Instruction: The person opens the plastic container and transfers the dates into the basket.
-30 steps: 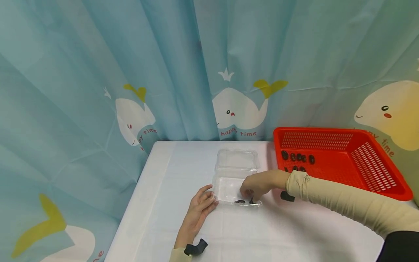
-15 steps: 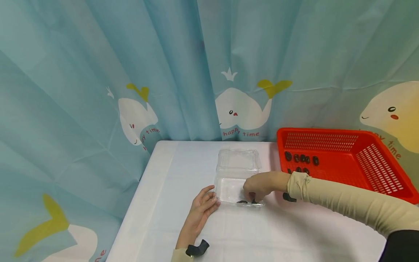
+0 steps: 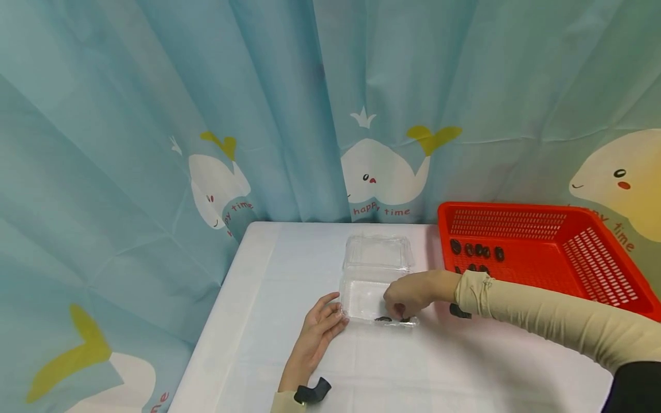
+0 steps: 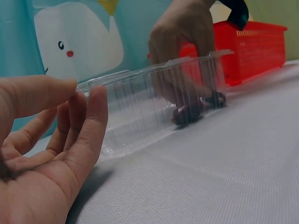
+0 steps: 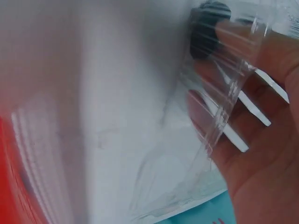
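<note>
A clear plastic clamshell box (image 3: 361, 298) lies unfolded on the white table, its lid (image 3: 378, 252) tipped back. My left hand (image 3: 317, 331) pinches the box's left rim between thumb and fingers. From the right, my right hand (image 3: 410, 293) reaches down into the base. Its fingertips are on a dark oval piece (image 5: 209, 30) near the front right corner, seen through the plastic in the right wrist view. Beside it, along the front wall, lies another dark wrinkled piece (image 4: 187, 114). They look like dried dates, but the kind is not certain.
A red plastic basket (image 3: 537, 209) stands at the right, with several similar dark pieces (image 3: 477, 250) in rows on its left side; my right sleeve hides part of it. Behind the table (image 3: 279, 252) hangs a blue whale-print curtain (image 3: 289, 115).
The dark piece at my right fingertips has gone from standing tilted to lying lower against the box's front wall. My left hand stays at the rim. The head view has shifted slightly.
</note>
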### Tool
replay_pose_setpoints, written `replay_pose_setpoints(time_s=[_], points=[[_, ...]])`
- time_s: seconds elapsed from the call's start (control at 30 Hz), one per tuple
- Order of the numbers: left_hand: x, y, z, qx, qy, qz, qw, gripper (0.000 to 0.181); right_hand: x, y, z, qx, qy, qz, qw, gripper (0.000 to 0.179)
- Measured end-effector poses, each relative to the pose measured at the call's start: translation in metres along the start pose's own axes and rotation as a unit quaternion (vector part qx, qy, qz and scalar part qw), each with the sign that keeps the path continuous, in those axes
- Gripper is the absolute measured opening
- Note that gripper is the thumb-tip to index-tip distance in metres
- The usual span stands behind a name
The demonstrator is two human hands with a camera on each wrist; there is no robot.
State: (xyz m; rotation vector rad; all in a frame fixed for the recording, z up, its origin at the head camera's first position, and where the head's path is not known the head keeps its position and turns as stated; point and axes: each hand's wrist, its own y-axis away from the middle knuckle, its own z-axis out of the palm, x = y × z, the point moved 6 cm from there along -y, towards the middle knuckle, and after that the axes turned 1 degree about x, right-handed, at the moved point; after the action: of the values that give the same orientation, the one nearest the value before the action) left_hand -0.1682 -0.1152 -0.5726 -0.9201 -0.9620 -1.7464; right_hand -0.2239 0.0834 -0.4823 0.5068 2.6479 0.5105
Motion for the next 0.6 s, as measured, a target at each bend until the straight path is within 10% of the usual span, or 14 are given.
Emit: replay_pose_setpoints(time_s=[0.6], points=[[0.0016,0.0,0.0023,-0.005,-0.009,0.004,0.9999,0.064,-0.0011,0.0024,0.0013,0.029,0.054,-0.06,0.9963,0.021]])
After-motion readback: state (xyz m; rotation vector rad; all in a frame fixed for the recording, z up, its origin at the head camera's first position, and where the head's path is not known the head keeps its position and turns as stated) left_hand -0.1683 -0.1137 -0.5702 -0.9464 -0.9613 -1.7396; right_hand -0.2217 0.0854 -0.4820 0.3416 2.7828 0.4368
